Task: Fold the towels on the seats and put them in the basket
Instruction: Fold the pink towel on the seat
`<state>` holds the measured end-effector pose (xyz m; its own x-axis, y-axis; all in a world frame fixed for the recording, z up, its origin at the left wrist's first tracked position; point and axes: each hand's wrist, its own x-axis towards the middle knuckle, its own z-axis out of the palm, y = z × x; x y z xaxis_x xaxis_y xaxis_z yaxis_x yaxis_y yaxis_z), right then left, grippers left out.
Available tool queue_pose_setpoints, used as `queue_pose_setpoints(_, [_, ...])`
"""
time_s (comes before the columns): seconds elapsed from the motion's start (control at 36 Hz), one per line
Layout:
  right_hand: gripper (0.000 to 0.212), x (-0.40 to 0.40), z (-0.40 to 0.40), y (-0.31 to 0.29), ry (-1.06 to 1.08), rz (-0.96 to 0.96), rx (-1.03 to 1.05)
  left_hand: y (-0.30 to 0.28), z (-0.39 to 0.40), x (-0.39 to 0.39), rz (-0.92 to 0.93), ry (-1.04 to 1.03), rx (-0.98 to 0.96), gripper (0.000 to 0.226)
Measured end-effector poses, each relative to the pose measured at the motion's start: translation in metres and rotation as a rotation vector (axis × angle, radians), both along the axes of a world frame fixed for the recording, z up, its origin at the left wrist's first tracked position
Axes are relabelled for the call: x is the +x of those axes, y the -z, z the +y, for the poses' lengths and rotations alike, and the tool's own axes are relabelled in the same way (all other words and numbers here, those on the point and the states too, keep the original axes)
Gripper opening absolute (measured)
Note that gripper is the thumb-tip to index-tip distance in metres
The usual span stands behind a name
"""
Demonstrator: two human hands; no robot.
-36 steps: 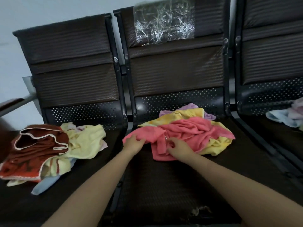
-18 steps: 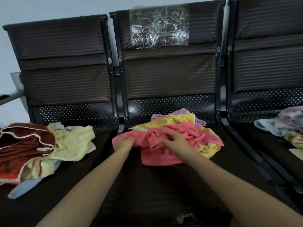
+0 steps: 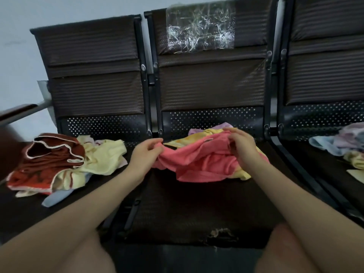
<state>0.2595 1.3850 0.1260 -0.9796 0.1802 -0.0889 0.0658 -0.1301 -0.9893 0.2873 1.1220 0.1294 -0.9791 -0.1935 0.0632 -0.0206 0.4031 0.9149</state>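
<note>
Middle seat [image 3: 197, 209]: dark woven pad, worn and torn at its front edge. One pile of towels at the back of the pad.
- Pink towel [image 3: 199, 162]: top of the pile, crumpled, lifted at both ends, its lower edge drooping onto the pad.
- Yellow towel [image 3: 199, 137]: under the pink one, showing behind it and at its right edge.
- Lilac towel [image 3: 224, 126]: rearmost, against the perforated back panel; mostly hidden.

Left hand [image 3: 144, 155]: fingers and thumb curled round the left end of the pink towel, gripping it, raised off the pad.
Right hand [image 3: 243, 143]: fingers bent over the upper right part of the pink towel, apparently pinching a fold; the thumb is hidden, so the grip is not certain.

Left seat [image 3: 23, 213]: one heap, unfolded.
- Brown towel [image 3: 55, 154] with pale trim, on top at the left.
- Pale yellow towel [image 3: 104, 160], just beside it on the right.
- Blue cloth [image 3: 56, 199], poking out at the front.

Right seat [image 3: 319, 164]: small heap of pastel towels [image 3: 338, 143], cut off by the frame edge.

Middle backrest: patch of clear plastic [image 3: 201, 28] near the top.
</note>
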Motion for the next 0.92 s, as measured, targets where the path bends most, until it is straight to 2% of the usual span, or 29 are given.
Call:
queue_pose_setpoints(0.06, [0.03,0.015,-0.001,-0.016,-0.035,0.029,-0.216,-0.01,0.003,0.025,0.06,0.067,-0.177,0.037])
queue_pose_setpoints(0.11, [0.032,0.028,0.001,-0.027,-0.08,0.047,-0.322,-0.014,0.007,0.049,0.038,0.16,-0.324,0.043])
queue_pose_setpoints(0.19, [0.032,0.045,0.009,-0.031,-0.157,0.032,-0.247,-0.005,0.014,0.075,-0.071,0.309,-0.474,0.046])
queue_pose_setpoints(0.36, [0.041,0.076,0.048,-0.024,-0.293,-0.044,0.143,0.01,0.038,0.112,-0.135,0.525,-0.43,0.04])
queue_pose_setpoints(0.47, [0.038,0.086,0.084,-0.01,-0.462,-0.205,0.447,0.023,0.042,0.116,-0.149,0.587,-0.542,0.044])
queue_pose_setpoints(0.56, [0.034,0.09,0.106,0.006,-0.611,-0.379,0.822,0.032,0.043,0.108,-0.227,0.631,-0.596,0.045])
queue_pose_setpoints(0.61, [0.04,0.093,0.114,0.017,-0.712,-0.45,1.062,0.031,0.042,0.096,-0.267,0.656,-0.649,0.043])
queue_pose_setpoints(0.67, [0.047,0.091,0.117,0.025,-0.719,-0.459,1.113,0.028,0.038,0.076,-0.3,0.626,-0.659,0.038])
queue_pose_setpoints(0.78, [0.048,0.076,0.108,0.026,-0.505,-0.344,1.051,0.022,0.024,0.029,-0.306,0.44,-0.533,0.031])
queue_pose_setpoints(0.92, [0.035,0.048,0.078,0.03,-0.315,-0.189,1.015,0.021,0.008,-0.009,-0.367,0.21,-0.475,0.048])
